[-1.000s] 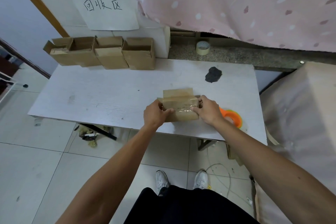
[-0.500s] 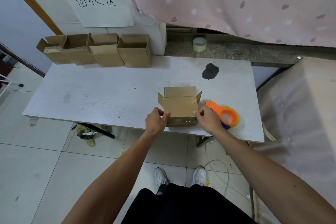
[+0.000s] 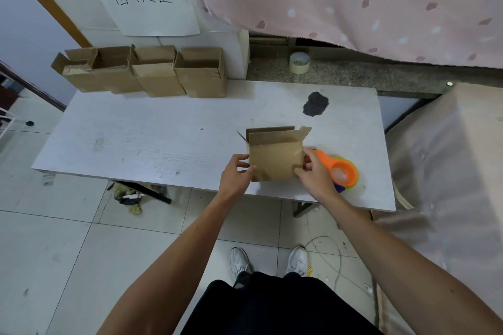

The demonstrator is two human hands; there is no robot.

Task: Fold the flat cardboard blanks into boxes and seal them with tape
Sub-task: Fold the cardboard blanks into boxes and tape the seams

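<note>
A small brown cardboard box (image 3: 275,158) stands upright near the front edge of the white table (image 3: 152,139), its top flaps open. Clear tape shines on its near face. My left hand (image 3: 236,171) grips the box's lower left corner. My right hand (image 3: 311,174) holds its lower right corner, fingers pressed on the tape. An orange tape dispenser (image 3: 341,171) lies on the table just right of the box, partly behind my right hand.
Several folded open-topped boxes (image 3: 152,71) line the table's back left against the wall. A tape roll (image 3: 299,62) sits on the stone ledge behind. A dark patch (image 3: 315,104) marks the tabletop. A covered bulk (image 3: 449,171) stands to the right.
The box was turned from lying with its taped bottom toward me to standing upright with open flaps on top. Both hands slid down to its lower corners.
</note>
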